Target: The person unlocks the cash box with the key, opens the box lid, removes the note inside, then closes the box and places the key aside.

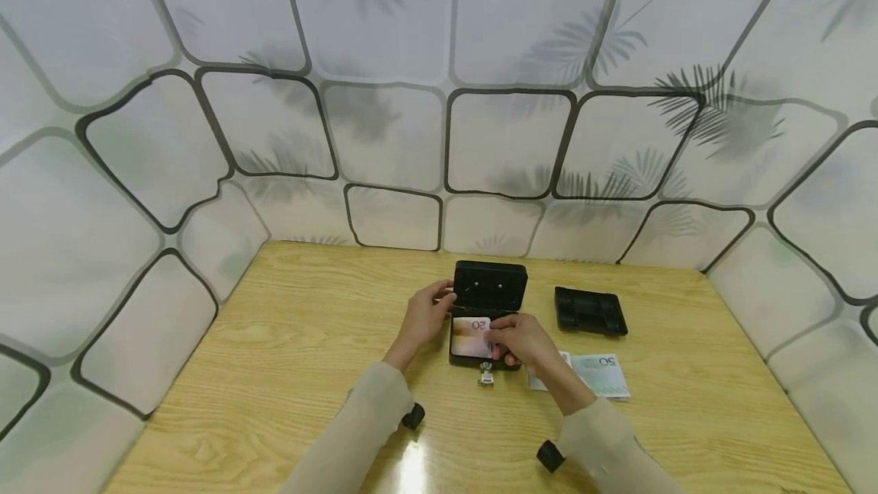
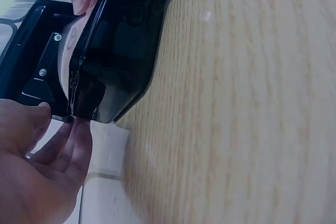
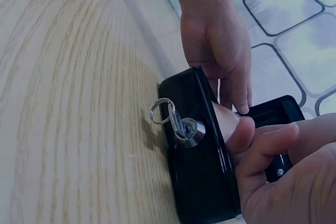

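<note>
A small black cash box (image 1: pixel 466 361) stands on the table with its lid (image 1: pixel 490 286) raised at the back. Inside the box lies a 20 banknote (image 1: pixel 470 338), bowed upward in the left wrist view. My right hand (image 1: pixel 524 338) pinches the note's right edge between thumb and fingers; whether more notes lie under it, I cannot tell. At the box's left rear, near the hinge, my left hand (image 1: pixel 424 317) touches the side with fairly straight fingers (image 2: pixel 81 140). A key on a ring (image 3: pixel 163 111) sits in the front lock (image 3: pixel 190 134).
Right of the box lies a black compartment tray (image 1: pixel 590 311). Nearer to me, 50 banknotes (image 1: pixel 600 376) rest on the wooden table (image 1: pixel 295 341), partly under my right forearm. A patterned curtain (image 1: pixel 391 136) closes off the back and sides.
</note>
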`<state>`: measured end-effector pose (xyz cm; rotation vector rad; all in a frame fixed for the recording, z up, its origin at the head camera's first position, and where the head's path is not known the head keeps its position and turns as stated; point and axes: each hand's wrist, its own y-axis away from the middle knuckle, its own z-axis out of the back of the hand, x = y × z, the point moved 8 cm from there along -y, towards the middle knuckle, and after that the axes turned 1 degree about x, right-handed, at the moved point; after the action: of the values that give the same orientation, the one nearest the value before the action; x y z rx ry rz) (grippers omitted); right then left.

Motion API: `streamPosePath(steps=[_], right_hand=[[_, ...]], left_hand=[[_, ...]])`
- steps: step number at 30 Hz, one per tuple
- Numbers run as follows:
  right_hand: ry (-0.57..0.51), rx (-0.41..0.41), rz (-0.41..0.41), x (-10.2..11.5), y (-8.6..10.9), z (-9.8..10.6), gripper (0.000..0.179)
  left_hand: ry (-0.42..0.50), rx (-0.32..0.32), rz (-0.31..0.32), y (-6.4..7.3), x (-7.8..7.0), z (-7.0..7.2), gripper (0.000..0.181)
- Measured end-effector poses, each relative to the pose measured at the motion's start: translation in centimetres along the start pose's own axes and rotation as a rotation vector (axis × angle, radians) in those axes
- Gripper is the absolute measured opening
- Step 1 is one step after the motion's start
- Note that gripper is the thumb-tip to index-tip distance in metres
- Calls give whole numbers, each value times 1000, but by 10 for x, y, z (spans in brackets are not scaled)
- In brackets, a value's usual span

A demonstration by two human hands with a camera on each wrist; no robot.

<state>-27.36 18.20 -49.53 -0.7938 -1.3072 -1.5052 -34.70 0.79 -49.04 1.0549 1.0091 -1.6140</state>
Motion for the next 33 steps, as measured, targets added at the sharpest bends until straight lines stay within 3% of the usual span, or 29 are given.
streamPosePath(steps=[7, 10, 14, 21, 33], right_hand=[[-16, -3, 4, -1, -1, -1, 40], [-6, 0, 11, -1, 0, -1, 33], [85, 4, 28, 3, 1, -1, 12], [199, -6, 60, 8, -1, -1, 17], [112, -7, 79, 17, 3, 24, 23]], left_hand=[[-9, -2, -9, -1, 0, 0, 28], [-11, -4, -17, -1, -1, 0, 27], [-8, -2, -22, -1, -1, 0, 27], [-14, 3, -14, 0, -1, 0, 28], [-16, 18, -26, -1, -1, -1, 29]])
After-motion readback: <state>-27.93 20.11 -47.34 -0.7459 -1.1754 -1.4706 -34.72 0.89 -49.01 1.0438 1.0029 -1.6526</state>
